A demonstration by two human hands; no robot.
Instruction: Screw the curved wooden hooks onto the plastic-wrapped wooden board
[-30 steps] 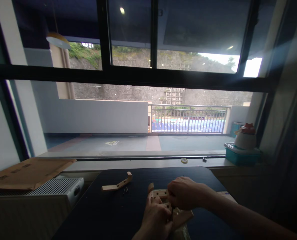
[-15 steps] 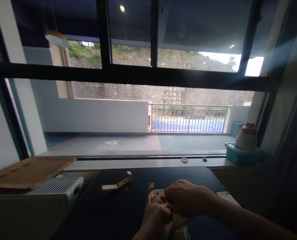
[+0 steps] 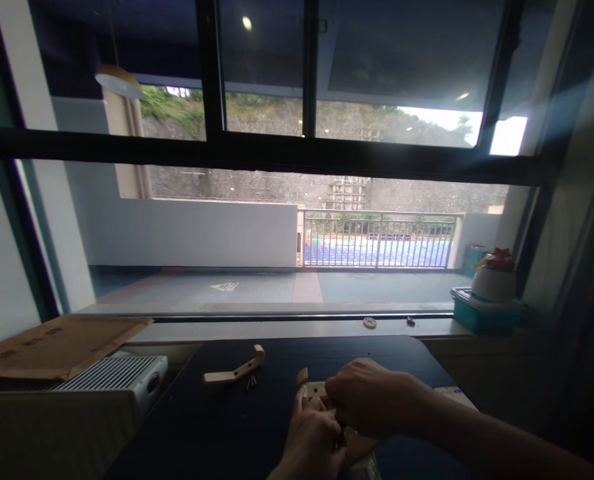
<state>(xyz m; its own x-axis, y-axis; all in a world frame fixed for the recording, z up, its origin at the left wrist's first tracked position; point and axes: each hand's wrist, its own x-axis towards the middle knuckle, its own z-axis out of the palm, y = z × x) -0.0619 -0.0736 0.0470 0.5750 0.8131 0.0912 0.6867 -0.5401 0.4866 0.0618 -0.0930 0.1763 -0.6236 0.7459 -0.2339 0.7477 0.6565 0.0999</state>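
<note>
The wooden part (image 3: pixel 319 387) is gripped by the left hand (image 3: pixel 313 437). The right hand (image 3: pixel 364 397) is curled over it; what is pinched there cannot be told. Left of both hands, a hook (image 3: pixel 245 367) and adjacent screws (image 3: pixel 251 383) are carried by the surface (image 3: pixel 201 427).

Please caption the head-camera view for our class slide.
Left hand gripping wooden pieces, right hand over them; small fasteners beside a bent wooden part.

My left hand (image 3: pixel 313 435) holds a wooden piece (image 3: pixel 321 389), my right hand (image 3: pixel 367 397) against it; screws (image 3: pixel 253 381) lie beside a hook (image 3: pixel 241 369).
</note>
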